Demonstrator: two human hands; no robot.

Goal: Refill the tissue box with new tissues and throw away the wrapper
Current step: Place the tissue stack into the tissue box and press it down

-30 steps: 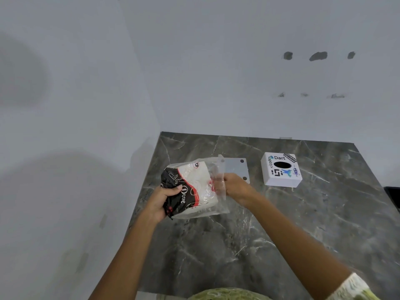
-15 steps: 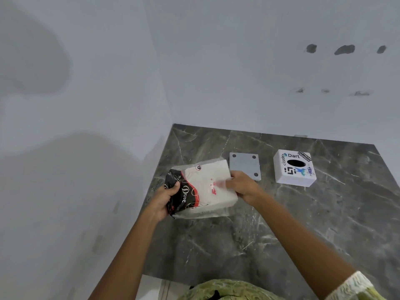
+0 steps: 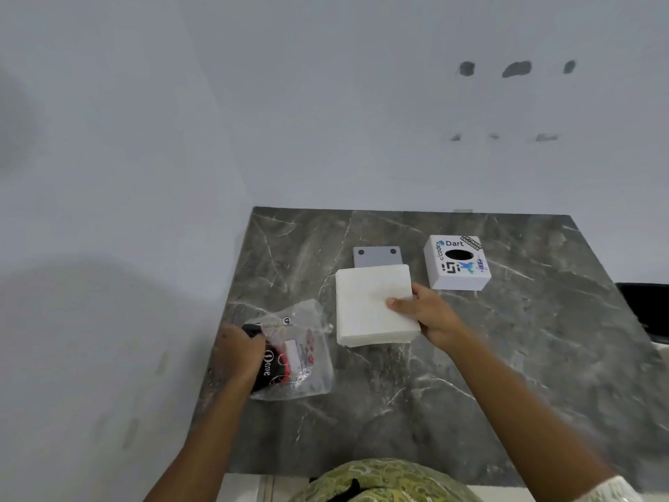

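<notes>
My right hand (image 3: pixel 425 315) grips a thick white stack of tissues (image 3: pixel 369 304) by its right edge, held over the middle of the dark marble table (image 3: pixel 506 356). The stack is fully out of its wrapper. My left hand (image 3: pixel 237 355) holds the clear plastic wrapper (image 3: pixel 304 356) with black and red print at its left end, low over the table's left side. The white tissue box (image 3: pixel 458 262), covered in stickers and with an oval hole on top, stands at the back right, apart from both hands.
A grey square plate (image 3: pixel 376 256) with holes at its corners lies behind the tissue stack, partly covered by it. White walls close the left and back sides. A dark object (image 3: pixel 648 309) sits past the table's right edge.
My right hand has pulled the tissue stack rightward out of the wrapper. My left hand has moved left and down with the emptied wrapper.
</notes>
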